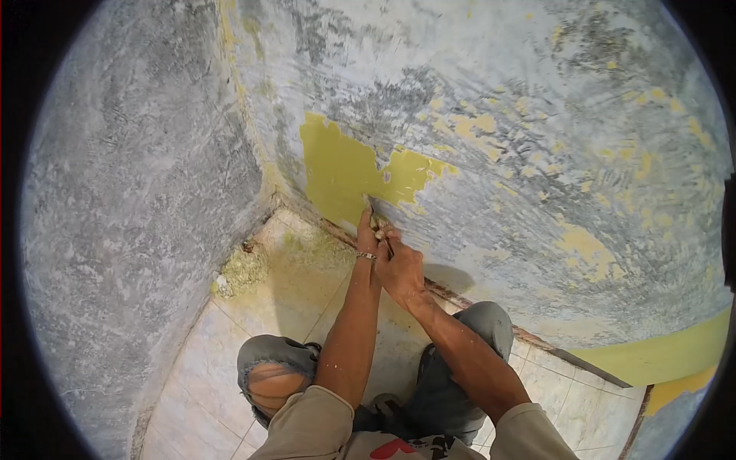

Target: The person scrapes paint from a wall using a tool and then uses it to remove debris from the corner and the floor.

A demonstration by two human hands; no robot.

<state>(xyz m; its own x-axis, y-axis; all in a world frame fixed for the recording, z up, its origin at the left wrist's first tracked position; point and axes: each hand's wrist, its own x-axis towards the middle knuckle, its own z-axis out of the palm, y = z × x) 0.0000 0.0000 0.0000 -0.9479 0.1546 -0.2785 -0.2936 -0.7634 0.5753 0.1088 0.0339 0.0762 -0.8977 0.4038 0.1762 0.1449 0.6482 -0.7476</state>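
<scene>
Crouching in the corner, you have both hands close together on a scraper [372,211], low on the wall [537,115] just above the floor. Your right hand [400,267] is closed around the handle, which is mostly hidden inside the fist. Your left hand [367,232] sits just above it, touching it, with a finger stretched along the tool and pressing towards the tip. The tip meets the wall at the lower edge of a patch of yellow paint [341,169], right where the yellow borders bare grey plaster. A thin bracelet [366,255] circles your left wrist.

Smaller yellow flecks are scattered over the grey wall to the right of the patch, and a yellow band [659,356] runs along its base at the far right. The side wall [138,230] on your left is grey and mottled. Where the two walls meet the tiled floor [207,368], a small heap of pale yellow-green flakes [244,270] lies in the corner, well apart from your hands. Your knees are below the forearms, the left knee [272,379] showing through a tear in the grey jeans
</scene>
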